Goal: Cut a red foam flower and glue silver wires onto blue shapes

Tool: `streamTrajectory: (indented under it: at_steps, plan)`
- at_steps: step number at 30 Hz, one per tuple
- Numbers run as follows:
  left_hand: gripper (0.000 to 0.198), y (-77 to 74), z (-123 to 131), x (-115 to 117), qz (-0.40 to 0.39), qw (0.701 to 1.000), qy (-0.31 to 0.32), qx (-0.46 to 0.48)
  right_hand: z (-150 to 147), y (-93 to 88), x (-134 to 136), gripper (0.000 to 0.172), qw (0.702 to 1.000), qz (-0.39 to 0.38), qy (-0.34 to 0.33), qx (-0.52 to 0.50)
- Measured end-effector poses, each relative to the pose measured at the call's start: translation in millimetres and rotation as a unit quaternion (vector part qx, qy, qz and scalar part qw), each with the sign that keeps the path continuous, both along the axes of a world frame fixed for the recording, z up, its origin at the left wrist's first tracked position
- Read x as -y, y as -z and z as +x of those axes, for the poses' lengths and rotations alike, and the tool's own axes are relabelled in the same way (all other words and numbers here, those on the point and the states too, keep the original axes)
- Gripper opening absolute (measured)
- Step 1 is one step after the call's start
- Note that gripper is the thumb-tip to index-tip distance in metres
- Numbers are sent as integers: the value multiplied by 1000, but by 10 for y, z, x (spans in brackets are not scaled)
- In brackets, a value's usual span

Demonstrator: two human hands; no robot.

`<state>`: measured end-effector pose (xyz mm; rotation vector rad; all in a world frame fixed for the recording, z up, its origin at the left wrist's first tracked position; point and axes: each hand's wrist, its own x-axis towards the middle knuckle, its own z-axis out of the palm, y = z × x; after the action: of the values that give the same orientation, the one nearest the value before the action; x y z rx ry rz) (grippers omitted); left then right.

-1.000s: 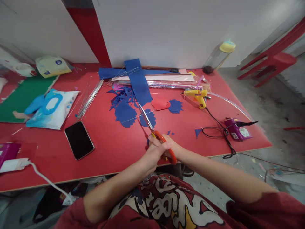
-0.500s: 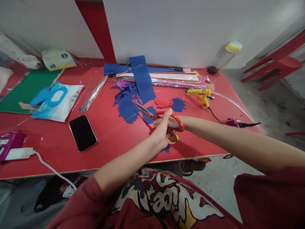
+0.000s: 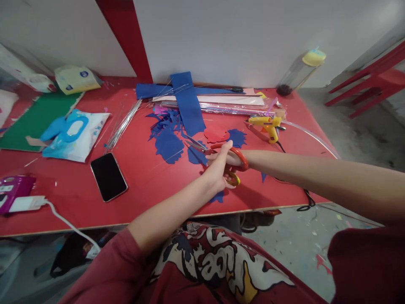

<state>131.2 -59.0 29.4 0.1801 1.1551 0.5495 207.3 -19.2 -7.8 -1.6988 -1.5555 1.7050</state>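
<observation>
Scissors (image 3: 202, 147) are in your grip, held above the tbl, blades pointing up-left, slightly apart. L hand (image 3: 219, 168) & R hand (image 3: 233, 158) overlap at the handles, both closed on them: orange loop by your L thumb & R hand, yellow part below. Can't tell which fingers sit in which loop, b/c one hand hides the other.

Blades reach out past your fingers, tips btwn the L blue cutout (image 3: 169, 146) & the middle blue cutout (image 3: 196, 155); can't tell if they touch either. Beyond your hands, the red cutout (image 3: 216, 134) lies beside the R blue cutout (image 3: 238, 137). Another blue pc (image 3: 217, 197) is near the tbl edge, partly behind your L forearm.

Further out: blue scraps (image 3: 167, 122) next to the long blue strip (image 3: 189, 105), w/ a yellow glue gun (image 3: 265, 122) off to the R. Over L, on the red tbl (image 3: 155, 190): phone (image 3: 109, 176), dark screen; wipes pack (image 3: 77, 134), blue lid flipped up; purple box (image 3: 22, 188) w/ white plug.

Writing: your shirt (image 3: 218, 261) has big white letters, "ice" approx. readable. Dark-blue badge on the pale pack (image 3: 76, 80) is too small to read; same w/ the purple box's labels.
</observation>
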Motion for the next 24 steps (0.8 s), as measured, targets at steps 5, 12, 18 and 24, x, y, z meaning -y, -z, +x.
streamTrajectory:
  at_steps: [5,12,18,24]
  plan:
    - [63,171,-254,56,133,987,83,30,23,-195,34,36,983,-150,-95,-45]
    - [30,184,-901,1,533,724,238,-368,145,-152,95,49,988,-124,-95,-7]
    - [30,226,-1214,-139,485,426,402,-650,180,-15,232,39,989,-92,-108,-44]
    - [31,356,-1281,-147,437,425,470,-638,169,-96,369,35,986,-143,-43,-68]
